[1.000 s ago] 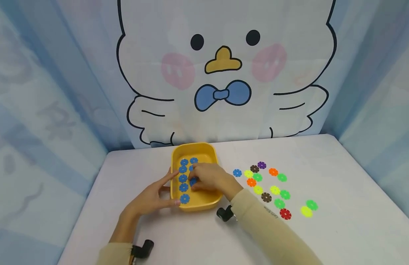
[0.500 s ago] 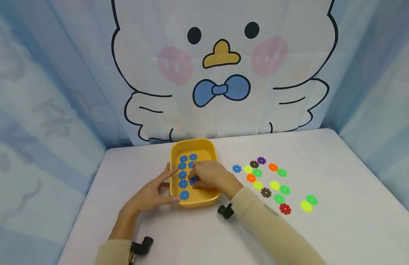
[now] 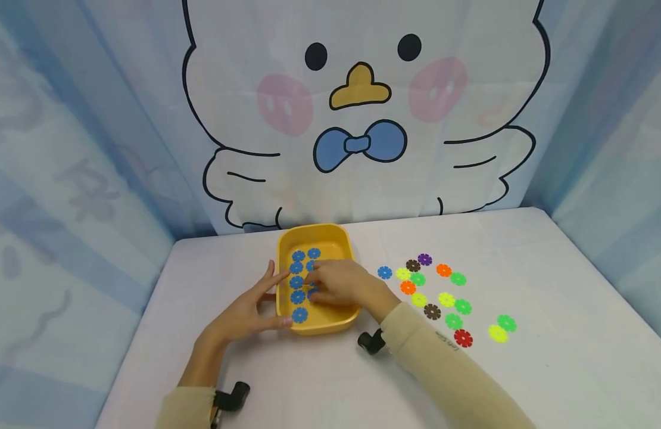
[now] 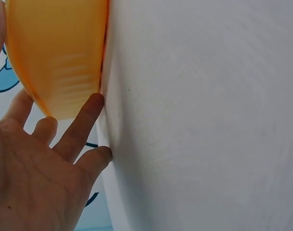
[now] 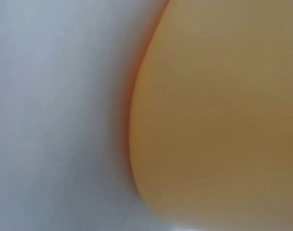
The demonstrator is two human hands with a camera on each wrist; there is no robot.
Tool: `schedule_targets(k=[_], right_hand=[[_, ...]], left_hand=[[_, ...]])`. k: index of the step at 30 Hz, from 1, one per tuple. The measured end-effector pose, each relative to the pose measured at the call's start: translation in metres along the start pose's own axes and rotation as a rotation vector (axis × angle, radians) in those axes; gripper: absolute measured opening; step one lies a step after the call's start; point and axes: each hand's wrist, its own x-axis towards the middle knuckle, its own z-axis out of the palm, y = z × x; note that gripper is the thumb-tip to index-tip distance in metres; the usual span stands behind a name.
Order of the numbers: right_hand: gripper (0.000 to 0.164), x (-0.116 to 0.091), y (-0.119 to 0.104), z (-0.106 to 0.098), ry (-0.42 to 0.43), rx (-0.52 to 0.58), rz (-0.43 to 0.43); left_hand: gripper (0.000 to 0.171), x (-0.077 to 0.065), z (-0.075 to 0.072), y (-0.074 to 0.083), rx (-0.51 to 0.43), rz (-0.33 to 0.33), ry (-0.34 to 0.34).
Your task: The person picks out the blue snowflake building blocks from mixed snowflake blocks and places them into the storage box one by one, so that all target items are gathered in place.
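A yellow tray [image 3: 330,326] lies on the table with two columns of blue notched plastic discs [image 3: 299,315] in its left half. My left hand [image 3: 243,316] braces the tray's left side, thumb at the near corner and index finger over the rim. In the left wrist view, its spread fingers [image 4: 81,127] lie along the tray's outer wall [image 4: 64,53]. My right hand [image 3: 341,283] reaches in from the right, fingers curled down, thumb and fingertips around a blue disc [image 3: 312,294] in the right column. That hand partly hides the column.
Loose notched discs lie right of the tray, among them a blue disc [image 3: 384,272], a purple disc [image 3: 424,259], a red disc [image 3: 462,338] and a yellow disc [image 3: 498,333]. A curtain [image 3: 362,196] with a cartoon bird hangs behind the table [image 3: 287,381].
The head view has tilted slightly, shifting the whole scene. My right fingers have shifted a little over the right column, and more blue shows under them. My left hand holds its place on the tray.
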Motion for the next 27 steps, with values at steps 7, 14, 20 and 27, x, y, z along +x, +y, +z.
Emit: schedule_targets(k=[7,14,20,27], right_hand=[[0.029,-0.012,0.002,-0.004,0.087,0.161,-0.067],[0.027,-0.027,0.004,-0.013,0.152,0.202,-0.089],[0.023,-0.037,0.011,-0.023,0.191,0.227,-0.115],[0.025,-0.047,0.018,-0.03,0.207,0.24,-0.125]], left_hand=[[0.094,-0.002,0.002,0.001,0.003,-0.008,-0.002],[0.094,0.0,0.001,0.002,0.031,-0.018,0.002],[0.094,0.002,0.0,0.002,0.034,-0.039,0.006],[0.095,0.002,0.002,0.001,0.034,-0.059,0.012]])
